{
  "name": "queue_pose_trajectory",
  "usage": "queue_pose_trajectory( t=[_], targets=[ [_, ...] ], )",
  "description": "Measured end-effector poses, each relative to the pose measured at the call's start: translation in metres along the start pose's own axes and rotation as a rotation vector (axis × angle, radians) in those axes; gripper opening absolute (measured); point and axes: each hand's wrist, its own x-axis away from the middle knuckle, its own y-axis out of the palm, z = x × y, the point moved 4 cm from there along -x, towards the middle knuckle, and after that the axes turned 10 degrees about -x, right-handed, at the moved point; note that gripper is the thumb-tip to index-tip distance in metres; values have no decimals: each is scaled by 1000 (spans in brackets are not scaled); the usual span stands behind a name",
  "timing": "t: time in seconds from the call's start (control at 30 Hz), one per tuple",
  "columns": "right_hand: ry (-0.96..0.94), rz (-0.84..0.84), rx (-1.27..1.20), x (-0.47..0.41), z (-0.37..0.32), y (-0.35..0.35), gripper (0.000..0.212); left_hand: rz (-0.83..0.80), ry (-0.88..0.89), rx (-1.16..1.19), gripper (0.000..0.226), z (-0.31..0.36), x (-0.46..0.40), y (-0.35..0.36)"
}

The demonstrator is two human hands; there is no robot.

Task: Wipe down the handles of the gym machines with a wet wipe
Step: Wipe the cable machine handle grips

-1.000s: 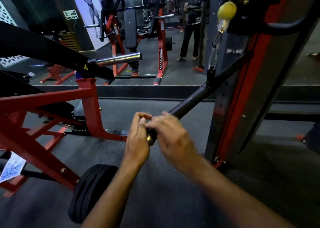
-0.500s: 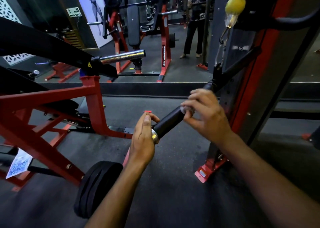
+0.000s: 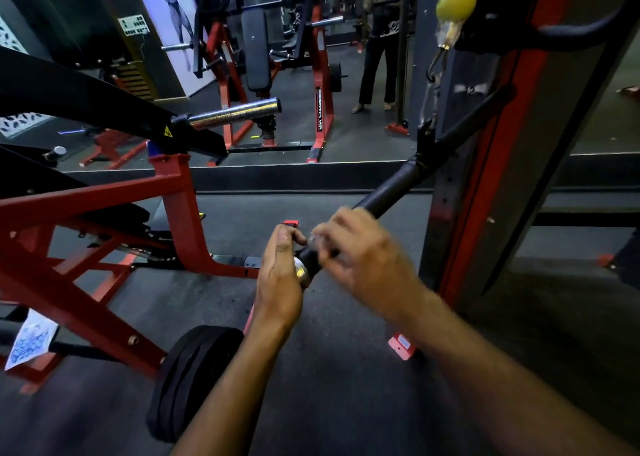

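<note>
A black padded bar handle hangs slanted from a cable clip under a yellow ball on the red and black machine. My left hand grips the handle's near end at its silver cap. My right hand, blurred by motion, is closed around the grip just above the left hand. A pale wet wipe peeks out under its fingers.
A red-framed plate machine with a chrome sleeve stands at left, a black weight plate leaning near my left forearm. A mirror behind reflects benches and a standing person. Dark rubber floor lies below.
My right hand slid up the grip away from the left hand, then came back down toward the handle's end. My left hand kept hold of the end throughout.
</note>
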Motion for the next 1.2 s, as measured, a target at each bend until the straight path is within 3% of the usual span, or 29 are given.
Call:
queue_pose_trajectory(
  t=[0.2, 0.43, 0.6, 0.77, 0.83, 0.9, 1.03, 1.2],
  targets=[
    [274, 249, 120, -22, 86, -61, 18, -10, 37, -86, 38, 5, 0, -3],
    [373, 190, 25, -14, 55, -42, 15, 41, 30, -125, 37, 6, -1, -1],
    [203, 56, -95, 2, -18, -1, 15, 58, 45, -114, 40, 4, -1, -1],
    [71, 6, -157, 16, -20, 2, 22, 7, 40, -126, 39, 4, 0, -4],
    [79, 87, -118, 18, 1, -13, 19, -47, 20, -198, 35, 7, -2, -8],
    [203, 281, -95, 19, 39, -34, 17, -101, 41, -385, 32, 13, -7, -16],
    [487, 691, -272, 29, 108, -64, 14, -31, 295, -810, 3, 53, -13, -23],
    [504, 786, -298, 20, 119, -53, 13, -297, 449, -1194, 55, 78, -6, 17]
  ],
)
